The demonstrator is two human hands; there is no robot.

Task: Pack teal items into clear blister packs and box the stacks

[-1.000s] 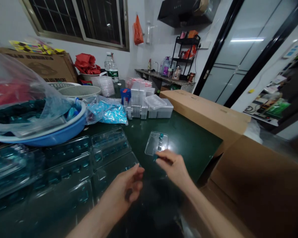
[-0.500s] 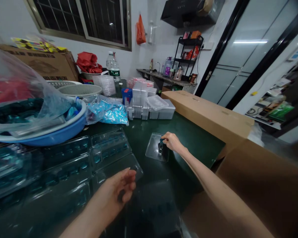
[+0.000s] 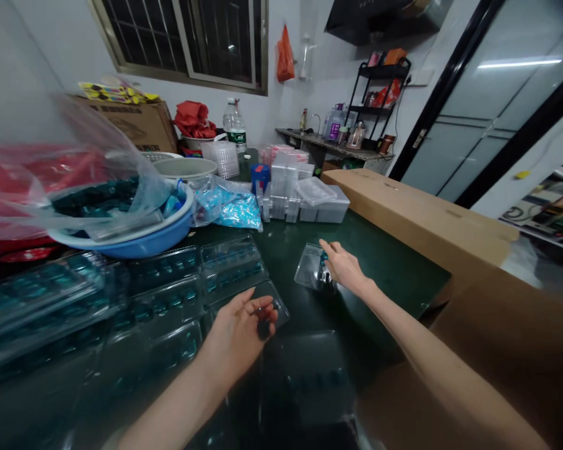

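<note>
The hands work apart. The right hand reaches forward on a nearly straight arm, palm down. Its fingers are loose and spread, gripping nothing, over the right edge of a small clear tray. That tray lies by itself on the green tabletop, with a few teal pieces in it just under the fingertips. The left hand sits nearer the body, wrist bent, fingers curled in and clenched around a small dark piece. It hovers at the near corner of the rows of clear trays, which lie below the blue basin.

Half a second ago the right fingers pinched down into the small tray; now they have let go and opened. The left hand has risen toward the trays, its fingers drawn tighter.
</note>
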